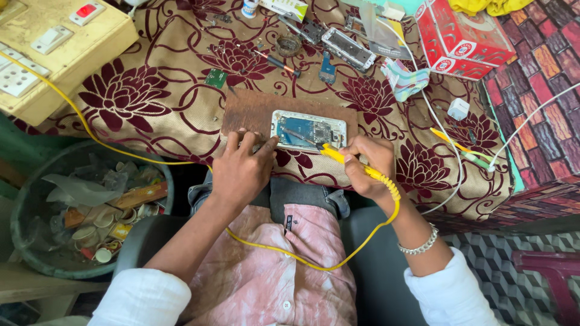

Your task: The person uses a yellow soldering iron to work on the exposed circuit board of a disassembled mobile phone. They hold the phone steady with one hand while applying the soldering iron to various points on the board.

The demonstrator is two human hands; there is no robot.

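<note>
An opened phone (308,130) with its blue circuit board showing lies on a brown wooden board (254,111) at the table's near edge. My left hand (241,169) rests on the board beside the phone's left end, fingertips pressing on the phone's corner. My right hand (370,163) grips a yellow soldering iron (338,156), its dark tip lying across the circuit board. A yellow cord (362,238) runs from the iron across my lap.
A floral cloth (163,102) covers the table. Phone frames (347,48), a screwdriver (275,60) and small parts lie at the back. A red box (462,36) stands back right, a yellowed switchboard (54,48) back left, a waste bin (78,211) at lower left.
</note>
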